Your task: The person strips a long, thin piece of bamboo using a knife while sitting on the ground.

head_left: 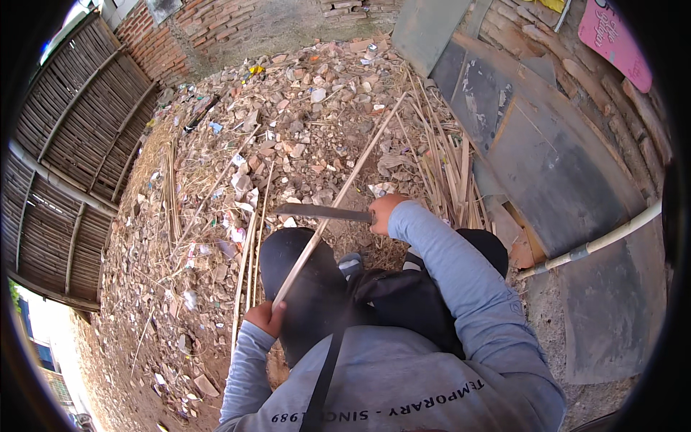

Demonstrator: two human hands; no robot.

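My left hand (263, 317) grips the near end of a long thin bamboo strip (345, 183) that runs up and to the right over my left knee. My right hand (383, 209) holds the handle of a long dark knife (320, 212). Its blade points left and lies across the strip, touching it about midway. I am crouched, with dark trousers and a grey long-sleeved top in view below the hands.
Rubble, broken brick and litter (288, 115) cover the ground ahead. A pile of split bamboo strips (446, 165) lies at the right. Dark boards (547, 165) lean on a brick wall, a white pipe (612, 237) below them. A bamboo fence (72, 144) stands left.
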